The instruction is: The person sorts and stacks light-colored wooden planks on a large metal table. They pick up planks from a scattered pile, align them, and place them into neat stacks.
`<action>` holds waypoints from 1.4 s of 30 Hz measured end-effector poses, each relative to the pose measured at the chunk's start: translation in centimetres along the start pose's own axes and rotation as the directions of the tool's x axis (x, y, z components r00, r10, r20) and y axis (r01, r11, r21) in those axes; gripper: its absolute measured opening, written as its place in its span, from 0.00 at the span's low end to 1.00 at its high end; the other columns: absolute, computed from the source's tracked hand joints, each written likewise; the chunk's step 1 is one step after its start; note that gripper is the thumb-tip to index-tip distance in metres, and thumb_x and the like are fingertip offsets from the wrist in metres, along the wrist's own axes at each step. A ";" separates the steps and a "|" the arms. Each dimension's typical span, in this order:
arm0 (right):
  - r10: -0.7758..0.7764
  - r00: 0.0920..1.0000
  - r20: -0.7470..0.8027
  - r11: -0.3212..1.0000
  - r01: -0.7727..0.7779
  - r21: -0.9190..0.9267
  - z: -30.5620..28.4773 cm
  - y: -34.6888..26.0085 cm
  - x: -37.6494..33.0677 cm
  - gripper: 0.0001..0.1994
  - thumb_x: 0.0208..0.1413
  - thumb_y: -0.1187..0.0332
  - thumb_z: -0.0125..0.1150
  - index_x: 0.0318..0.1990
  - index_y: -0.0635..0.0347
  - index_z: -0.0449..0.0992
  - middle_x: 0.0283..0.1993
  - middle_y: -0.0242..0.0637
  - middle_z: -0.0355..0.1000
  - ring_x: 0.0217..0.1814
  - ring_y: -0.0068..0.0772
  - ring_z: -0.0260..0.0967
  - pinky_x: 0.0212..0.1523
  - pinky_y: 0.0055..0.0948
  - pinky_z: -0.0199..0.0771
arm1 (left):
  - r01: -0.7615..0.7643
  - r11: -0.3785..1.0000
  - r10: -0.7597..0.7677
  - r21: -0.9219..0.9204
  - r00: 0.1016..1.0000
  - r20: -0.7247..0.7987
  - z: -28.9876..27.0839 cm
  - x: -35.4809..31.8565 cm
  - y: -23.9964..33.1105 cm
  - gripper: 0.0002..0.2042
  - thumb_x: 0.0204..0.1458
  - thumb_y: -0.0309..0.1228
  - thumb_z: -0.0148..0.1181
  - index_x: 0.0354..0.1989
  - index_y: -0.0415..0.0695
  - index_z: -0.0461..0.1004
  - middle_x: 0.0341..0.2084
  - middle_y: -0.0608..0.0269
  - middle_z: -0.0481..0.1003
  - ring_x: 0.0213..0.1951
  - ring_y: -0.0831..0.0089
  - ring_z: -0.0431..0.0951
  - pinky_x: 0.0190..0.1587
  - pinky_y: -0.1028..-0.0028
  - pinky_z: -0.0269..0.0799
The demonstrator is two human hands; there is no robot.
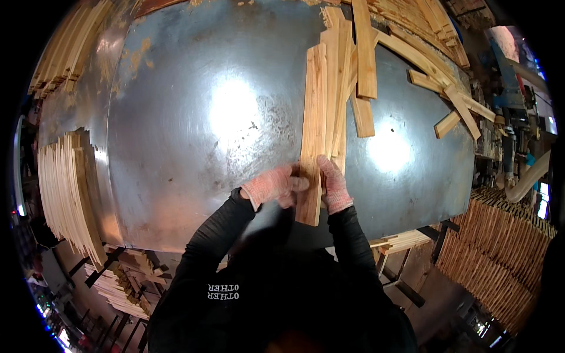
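Head view, looking straight down at a grey metal table. Lower centre of frame: left hand, gloved, fingers closed against the left edge of a long wooden slat; right hand, gloved, wrapped round the same slat's right edge near its lower end. Slat lying lengthwise up the frame, lower end overhanging the table's near edge, upper part resting beside a loose pile of slats at upper centre. More scattered pieces at upper right. Stacked slats standing on edge at far left, another stack at lower right.
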State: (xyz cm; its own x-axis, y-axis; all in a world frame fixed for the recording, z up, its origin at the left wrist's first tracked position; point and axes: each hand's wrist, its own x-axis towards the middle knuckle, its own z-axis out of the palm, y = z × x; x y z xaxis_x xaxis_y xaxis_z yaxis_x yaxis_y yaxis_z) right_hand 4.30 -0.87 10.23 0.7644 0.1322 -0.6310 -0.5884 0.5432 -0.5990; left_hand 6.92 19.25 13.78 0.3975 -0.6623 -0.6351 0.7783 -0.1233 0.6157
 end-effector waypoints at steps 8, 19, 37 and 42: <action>0.073 0.995 0.073 0.992 -0.064 -0.107 -1.9 -0.3 -1.2 0.21 0.63 0.57 0.61 0.54 0.66 0.73 0.44 0.43 0.76 0.46 0.37 0.75 0.50 0.34 0.76 | -0.264 0.882 0.167 -0.391 0.950 -0.265 0.6 -0.3 -7.0 0.22 0.60 0.44 0.61 0.55 0.40 0.75 0.33 0.65 0.79 0.30 0.78 0.77 0.27 0.76 0.72; -0.112 0.993 0.021 -0.012 0.020 -1.000 2.6 0.1 -5.8 0.25 0.58 0.52 0.65 0.56 0.59 0.74 0.44 0.35 0.75 0.43 0.31 0.74 0.42 0.33 0.76 | -0.178 0.984 0.137 -0.012 0.798 -0.586 -0.8 0.4 -8.4 0.27 0.61 0.49 0.61 0.55 0.36 0.74 0.41 0.60 0.78 0.41 0.74 0.76 0.45 0.72 0.73; -0.162 0.786 0.597 0.864 -0.180 0.471 2.8 -3.4 3.5 0.42 0.47 0.68 0.64 0.70 0.70 0.54 0.51 0.51 0.72 0.47 0.46 0.76 0.46 0.37 0.82 | -0.259 0.965 0.170 -0.030 0.711 -0.682 -1.3 -1.7 -10.9 0.28 0.54 0.37 0.69 0.60 0.37 0.70 0.45 0.56 0.79 0.43 0.70 0.78 0.49 0.69 0.75; -0.031 0.816 0.577 0.969 0.165 -0.181 2.7 -0.3 6.1 0.29 0.58 0.60 0.61 0.63 0.70 0.66 0.60 0.50 0.72 0.57 0.44 0.74 0.58 0.38 0.76 | -0.339 0.940 0.211 -0.048 0.684 -0.698 -2.3 -1.6 -14.0 0.31 0.59 0.48 0.62 0.63 0.38 0.68 0.48 0.57 0.78 0.48 0.71 0.76 0.51 0.69 0.72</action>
State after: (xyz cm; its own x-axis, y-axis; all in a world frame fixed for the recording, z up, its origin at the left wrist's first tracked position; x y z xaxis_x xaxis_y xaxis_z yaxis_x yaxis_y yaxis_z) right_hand 9.85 1.98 7.94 0.7942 0.5695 -0.2119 -0.4920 0.3981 -0.7742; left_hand -3.51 23.70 5.10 0.7758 0.0362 -0.6299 0.6197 0.1441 0.7715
